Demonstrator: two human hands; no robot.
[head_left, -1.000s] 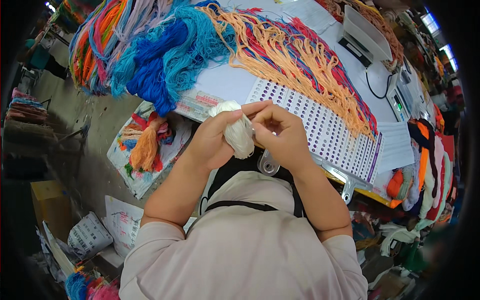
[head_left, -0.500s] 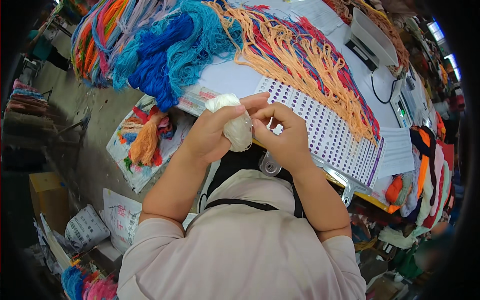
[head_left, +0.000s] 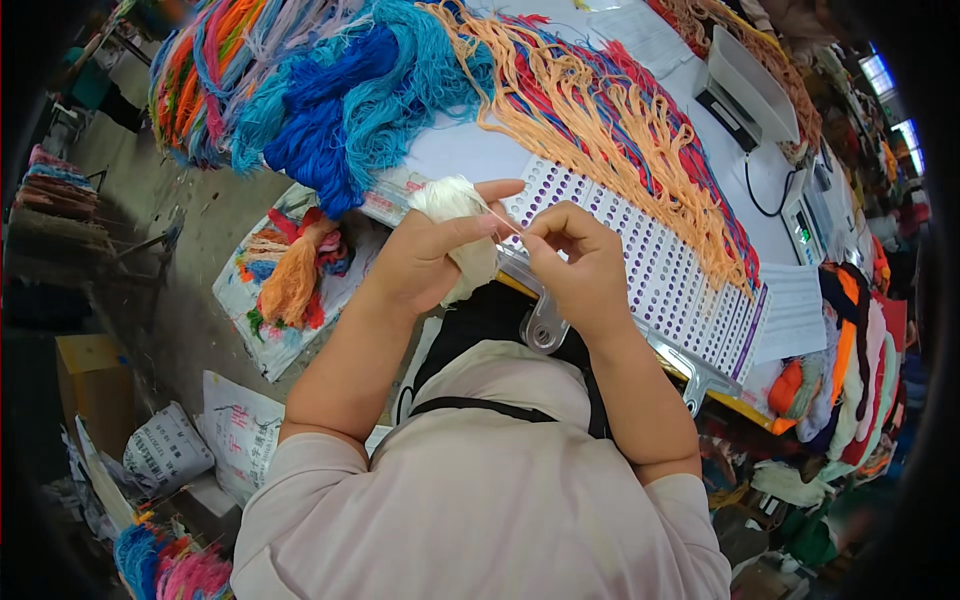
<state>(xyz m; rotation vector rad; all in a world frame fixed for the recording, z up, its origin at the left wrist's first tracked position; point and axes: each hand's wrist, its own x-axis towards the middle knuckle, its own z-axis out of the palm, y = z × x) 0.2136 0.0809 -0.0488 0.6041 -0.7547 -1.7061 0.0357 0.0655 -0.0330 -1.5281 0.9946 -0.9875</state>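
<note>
White skein [head_left: 445, 200], probably light, soft and best gripped round its middle, is lying clasped in the left hand [head_left: 418, 258] while the right hand [head_left: 582, 264] is pinching a strand [head_left: 507, 222].

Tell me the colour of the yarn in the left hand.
The yarn is white; head view shows it best.

"What is the white table [head_left: 450, 152] carrying at its left?"

"Royal-blue yarn [head_left: 325, 110] is lying there against turquoise yarn [head_left: 425, 75], with multicoloured strands [head_left: 205, 80] spreading just beside."

"And further right?"

"Peach strands [head_left: 650, 180] are trailing over red and blue strands [head_left: 628, 68], running along the upper edge of a white board [head_left: 660, 270] with rows of purple dots."

"What else?"

"A scale with a pale tray [head_left: 755, 95] is standing beyond them, and a paper sheet [head_left: 790, 315] is lying right of the board."
</note>
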